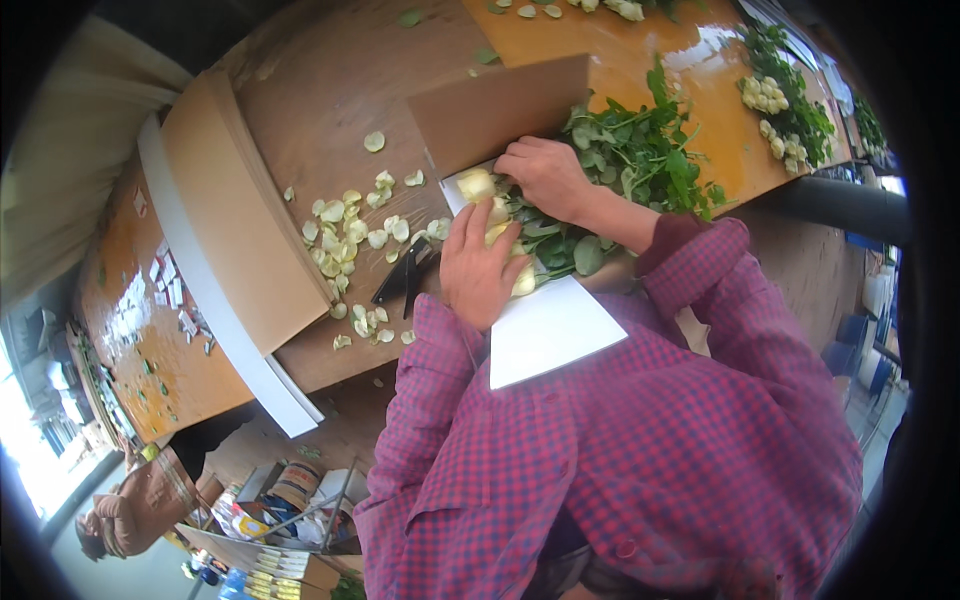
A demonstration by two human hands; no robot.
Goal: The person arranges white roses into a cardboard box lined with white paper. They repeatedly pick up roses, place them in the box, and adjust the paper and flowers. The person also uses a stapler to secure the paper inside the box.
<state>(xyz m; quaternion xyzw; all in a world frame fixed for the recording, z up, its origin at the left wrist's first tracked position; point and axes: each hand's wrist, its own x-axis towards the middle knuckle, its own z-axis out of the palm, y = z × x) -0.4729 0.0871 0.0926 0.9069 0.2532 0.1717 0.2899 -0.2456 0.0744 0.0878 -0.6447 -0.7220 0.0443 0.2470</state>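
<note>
Several cream roses [476, 184] lie in a row on a folded cardboard sheet, its white flap [556, 334] toward my body and its brown flap [500, 113] raised on the far side. My left hand [478, 265] rests over the rose heads, fingers stretched and spread, touching the blooms. At the far end of the row, my right hand [548, 178] has bent fingers closed beside the top rose; what they pinch is hidden. Green leafy stems [640, 150] run right from the blooms, passing under my right wrist. A black tool [402, 276], perhaps a stapler, lies left of my left hand.
Loose cream petals [345, 235] are scattered over the brown table left of my hands. A stack of cardboard sheets [225, 190] lies farther left. More bunched roses [765, 95] sit at the far right. Below left, a person [140, 510] appears near a metal cart [310, 505].
</note>
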